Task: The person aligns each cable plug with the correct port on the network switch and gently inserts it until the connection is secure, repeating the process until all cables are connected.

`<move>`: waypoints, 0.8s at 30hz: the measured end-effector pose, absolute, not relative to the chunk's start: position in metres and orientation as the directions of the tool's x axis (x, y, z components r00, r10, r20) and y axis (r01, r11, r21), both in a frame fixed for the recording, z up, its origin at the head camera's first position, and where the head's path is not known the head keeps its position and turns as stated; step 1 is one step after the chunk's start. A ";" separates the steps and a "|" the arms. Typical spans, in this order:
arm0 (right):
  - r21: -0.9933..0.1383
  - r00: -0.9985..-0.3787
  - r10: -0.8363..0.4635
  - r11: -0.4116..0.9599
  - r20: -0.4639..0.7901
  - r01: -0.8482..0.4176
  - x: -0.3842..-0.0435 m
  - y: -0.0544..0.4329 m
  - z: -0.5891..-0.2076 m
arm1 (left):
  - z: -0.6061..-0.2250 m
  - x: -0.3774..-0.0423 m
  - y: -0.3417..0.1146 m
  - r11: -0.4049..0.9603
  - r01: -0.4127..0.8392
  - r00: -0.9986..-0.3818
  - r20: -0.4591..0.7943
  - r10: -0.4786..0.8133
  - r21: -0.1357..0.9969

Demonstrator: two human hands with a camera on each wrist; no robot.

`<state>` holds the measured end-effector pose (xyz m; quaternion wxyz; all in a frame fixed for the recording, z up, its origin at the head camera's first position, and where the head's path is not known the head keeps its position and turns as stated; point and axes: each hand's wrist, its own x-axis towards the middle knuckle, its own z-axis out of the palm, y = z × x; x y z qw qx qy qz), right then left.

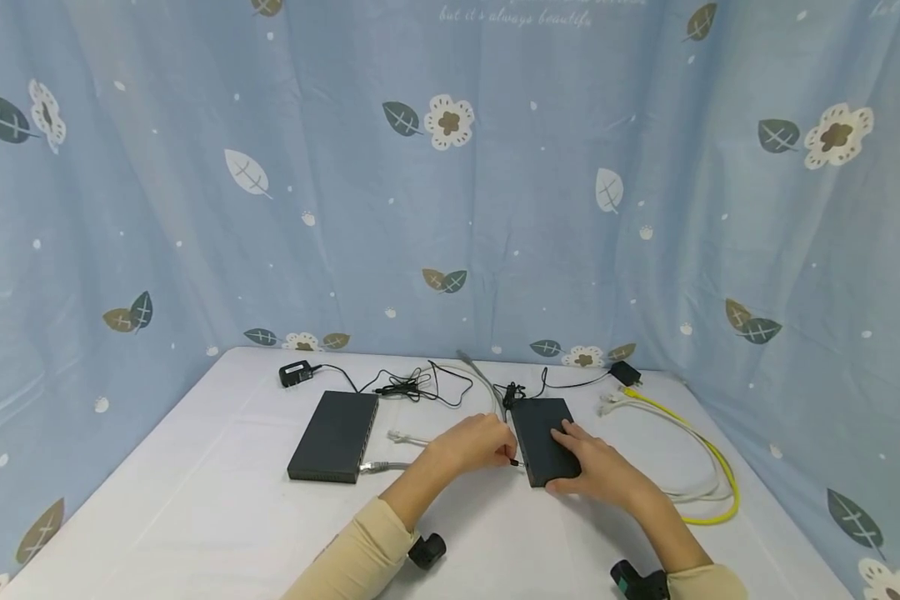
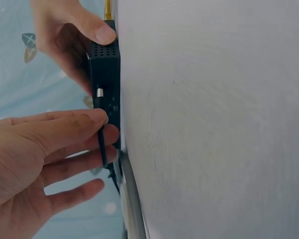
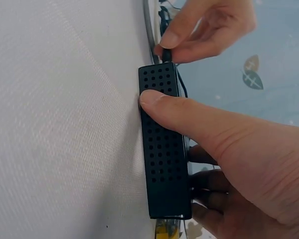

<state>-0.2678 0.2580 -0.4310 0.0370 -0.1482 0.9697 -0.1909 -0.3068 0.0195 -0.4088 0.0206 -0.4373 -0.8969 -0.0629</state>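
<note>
Nearest to me, left of and nearer than the black box (image 1: 538, 435), a black wrist device (image 1: 427, 551) shows at my left sleeve (image 1: 367, 546). The box, my reference throughout, lies on the white table (image 1: 195, 508). My right hand (image 1: 598, 467) grips it: thumb on the perforated near face, fingers over the top. My left hand (image 1: 478, 442), apart from the right, pinches a black barrel plug (image 2: 100, 99) between thumb and forefinger at the box's left side. The metal tip is visible, pointing toward me; I cannot tell whether it touches the box.

Right of the box, a yellow cable (image 1: 732, 487) and a white cable (image 1: 708, 492) lie in loops. Left of the box, beyond my left forearm, rests a second black box (image 1: 335, 435). A grey cable plug (image 1: 373, 467) meets its side facing the reference box; I cannot confirm it is seated. Between both boxes lies a clear plug (image 1: 397, 436) on a pale lead.

Beyond the box to the right I record a black adapter (image 1: 625, 372); beyond and well to the left, a labelled adapter (image 1: 296, 372) and tangled black cord (image 1: 412, 386). Farthest, behind the box, hangs a blue patterned curtain (image 1: 495, 233).
</note>
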 end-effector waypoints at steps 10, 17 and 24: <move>-0.383 -0.952 -0.307 0.880 -0.008 -0.281 -0.268 0.257 -0.430 | -0.414 -0.307 0.027 0.631 0.773 -0.634 0.091 0.768 0.067; -0.388 -0.952 -0.305 0.877 0.003 -0.282 -0.267 0.257 -0.430 | -0.415 -0.306 0.029 0.626 0.775 -0.632 0.099 0.769 0.087; -0.378 -0.955 -0.295 0.885 0.000 -0.274 -0.267 0.257 -0.432 | -0.415 -0.306 0.030 0.622 0.777 -0.630 0.094 0.771 0.101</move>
